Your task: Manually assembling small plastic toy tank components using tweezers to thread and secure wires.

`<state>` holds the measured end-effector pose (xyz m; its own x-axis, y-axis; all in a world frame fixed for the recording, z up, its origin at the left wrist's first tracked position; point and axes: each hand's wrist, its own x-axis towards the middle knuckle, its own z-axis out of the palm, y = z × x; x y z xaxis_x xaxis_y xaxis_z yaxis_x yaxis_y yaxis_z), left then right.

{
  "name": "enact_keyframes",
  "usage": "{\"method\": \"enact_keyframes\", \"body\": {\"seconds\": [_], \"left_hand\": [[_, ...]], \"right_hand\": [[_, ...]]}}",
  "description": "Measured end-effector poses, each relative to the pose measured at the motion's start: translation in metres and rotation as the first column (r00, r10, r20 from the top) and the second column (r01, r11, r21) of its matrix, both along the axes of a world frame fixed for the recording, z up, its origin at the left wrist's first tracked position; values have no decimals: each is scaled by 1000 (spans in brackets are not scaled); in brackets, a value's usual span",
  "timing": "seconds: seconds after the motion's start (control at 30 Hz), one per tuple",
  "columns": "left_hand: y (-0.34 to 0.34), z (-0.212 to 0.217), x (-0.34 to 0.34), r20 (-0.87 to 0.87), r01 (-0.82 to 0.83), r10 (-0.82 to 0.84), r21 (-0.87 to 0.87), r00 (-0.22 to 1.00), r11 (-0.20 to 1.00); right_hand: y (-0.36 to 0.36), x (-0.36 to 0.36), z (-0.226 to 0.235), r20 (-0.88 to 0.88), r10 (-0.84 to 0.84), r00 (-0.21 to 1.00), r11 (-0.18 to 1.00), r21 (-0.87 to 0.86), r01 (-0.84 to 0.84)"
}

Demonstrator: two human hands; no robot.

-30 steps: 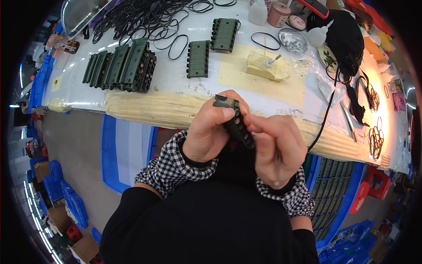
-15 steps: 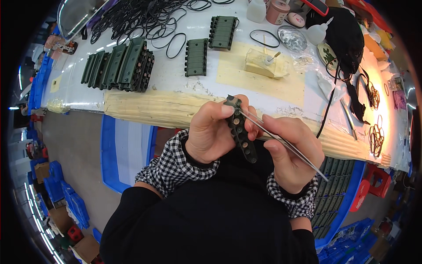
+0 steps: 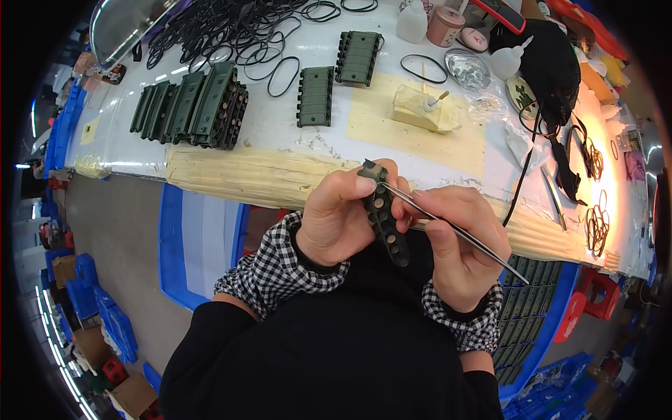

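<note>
Your left hand (image 3: 339, 217) grips a dark green track strip (image 3: 383, 217) upright near your chest; your right hand (image 3: 458, 245) pinches thin tweezers (image 3: 448, 227), now laid lower against the strip's top than half a second ago. Beyond, the white surface (image 3: 294, 150) carries stacked green track pieces (image 3: 192, 105), black rubber bands (image 3: 231, 28) and glue bottles (image 3: 413, 21).

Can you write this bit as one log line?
left hand: holds green part | right hand: tweezers touching part | over bench edge
</note>
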<state>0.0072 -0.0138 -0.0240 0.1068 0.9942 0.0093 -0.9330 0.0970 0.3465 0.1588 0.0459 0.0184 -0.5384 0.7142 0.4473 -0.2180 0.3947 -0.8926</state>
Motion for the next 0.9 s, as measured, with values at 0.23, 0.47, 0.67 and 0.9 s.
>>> {"method": "enact_keyframes", "body": {"seconds": [0.23,0.47,0.67,0.9], "left_hand": [[-2,1,-1,-23,21,-21,2,1000,1000],[-3,2,-1,-60,-32,27,-81,998,996],[-1,3,-4,-86,10,-15,-56,996,998],[-1,-1,-5,-54,34,-37,-46,998,998]], "right_hand": [[2,0,3,-73,57,996,984,-165,-69],[-2,0,-6,64,-49,997,984,174,37],[5,-5,-9,-88,27,996,999,24,-25],[8,-4,-6,-74,66,995,998,7,-66]]}}
